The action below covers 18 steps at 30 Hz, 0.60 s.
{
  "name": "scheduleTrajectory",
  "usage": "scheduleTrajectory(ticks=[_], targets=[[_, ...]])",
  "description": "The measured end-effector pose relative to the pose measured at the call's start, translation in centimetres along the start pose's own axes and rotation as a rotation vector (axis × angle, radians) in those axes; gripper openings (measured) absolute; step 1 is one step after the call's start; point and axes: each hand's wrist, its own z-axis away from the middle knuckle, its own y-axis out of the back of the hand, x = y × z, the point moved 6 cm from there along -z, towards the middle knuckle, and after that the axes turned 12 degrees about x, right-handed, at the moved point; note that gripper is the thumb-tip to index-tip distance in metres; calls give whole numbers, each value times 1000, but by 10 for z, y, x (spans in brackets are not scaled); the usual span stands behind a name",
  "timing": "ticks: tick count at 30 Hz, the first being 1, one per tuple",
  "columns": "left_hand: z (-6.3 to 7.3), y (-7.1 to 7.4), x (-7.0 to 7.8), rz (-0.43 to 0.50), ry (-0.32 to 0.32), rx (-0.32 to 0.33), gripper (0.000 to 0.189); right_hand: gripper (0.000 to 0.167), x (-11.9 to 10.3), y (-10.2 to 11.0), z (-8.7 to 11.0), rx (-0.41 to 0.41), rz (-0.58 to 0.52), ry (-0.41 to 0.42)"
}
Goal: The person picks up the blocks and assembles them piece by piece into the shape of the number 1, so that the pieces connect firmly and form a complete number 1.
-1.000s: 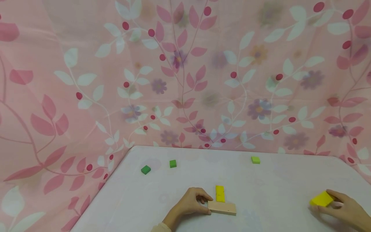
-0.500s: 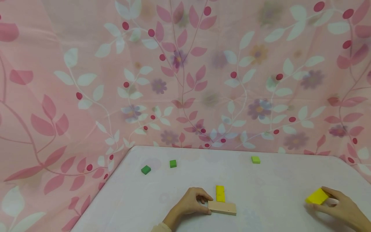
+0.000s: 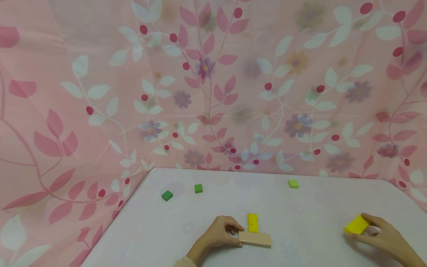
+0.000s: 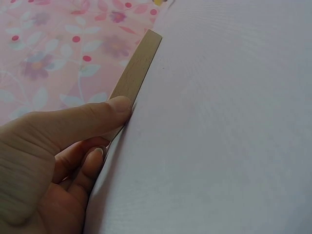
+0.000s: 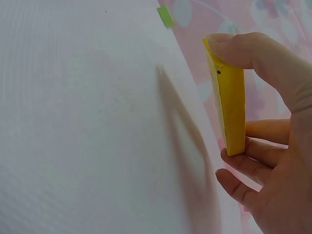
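My left hand (image 3: 221, 233) pinches the left end of a plain wooden block (image 3: 255, 239), which lies on the table; in the left wrist view the thumb presses on the flat face of that wooden block (image 4: 134, 70). A yellow block (image 3: 252, 223) lies just behind the wooden one, its near end close against it. At the right, my right hand (image 3: 383, 235) holds a second yellow block (image 3: 357, 224) above the table. The right wrist view shows this yellow block (image 5: 233, 105) gripped between thumb and fingers, its shadow falling on the cloth.
Two green blocks, a darker one (image 3: 167, 195) and another (image 3: 198, 188), lie at the back left of the white-covered table (image 3: 233, 189). A light green block (image 3: 293, 184) lies at the back right. Behind the table hangs a pink floral curtain (image 3: 213, 92).
My right hand has moved left with the yellow block, nearer the middle of the table. The left hand and the wooden block stay in place.
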Motion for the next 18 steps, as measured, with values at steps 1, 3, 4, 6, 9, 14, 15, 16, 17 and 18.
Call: scheduleTrajectory(ticks=[1, 3, 4, 6, 9, 14, 15, 16, 17, 18], targets=[[0, 0, 0, -3, -3, -1, 31, 89, -2, 0, 0, 7, -1, 12], [0, 0, 1, -7, -15, -3, 31, 87, -6, 1, 0, 25, -2, 38], [0, 0, 1, -10, -22, -5, 31, 86, -9, 2, -1, 35, -3, 52], [0, 0, 1, -13, -31, -9, 31, 83, -13, 2, -1, 50, -13, 76], [-1, 0, 0, -13, -39, -14, 31, 81, -18, 3, 0, 64, -30, 90], [-2, 0, -1, -8, -36, -13, 32, 80, -24, 3, 0, 70, -47, 114], [-2, 0, -2, -9, -37, -12, 32, 79, -26, 3, 0, 71, -53, 120], [-2, 0, -2, -8, -34, -11, 32, 79, -27, 3, 0, 68, -58, 125], [-2, 0, -2, -8, -30, -11, 32, 79, -28, 2, 0, 64, -66, 124], [-2, 0, -2, -6, -26, -12, 31, 79, -29, 2, -1, 60, -73, 122]])
